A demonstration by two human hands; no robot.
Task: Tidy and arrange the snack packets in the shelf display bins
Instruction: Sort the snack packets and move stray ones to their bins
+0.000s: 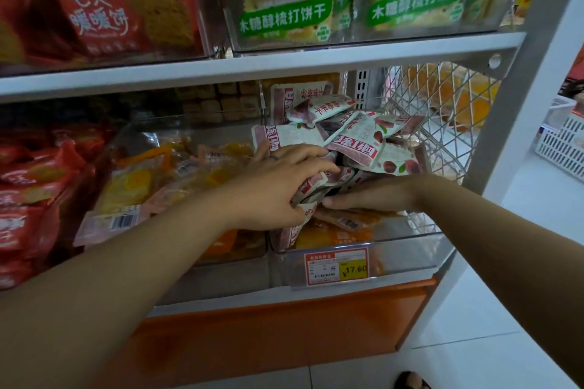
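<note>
Lower shelf, right-hand bin: pink-and-white snack packets lie heaped and skewed in the clear bin, on top of orange packets at the front.
Left hand: fingers curl over and the thumb sits under a small bundle of the pink packets at the heap's front-left edge, gripping it.
Right hand: it lies low at the heap's front and reaches left to touch the bundle. Its fingers are mostly hidden under packets, so I cannot tell whether they curl on anything.
Step in hand: probably gathering loose packets into one squared stack.
Doing it well: press the bundle between both hands until the edges line up, turn the printed faces one way, then set it down flat.
Watch: top packets lean toward the wire mesh and may slide. Keep pink apart from the yellow packets in the next bin.
</note>
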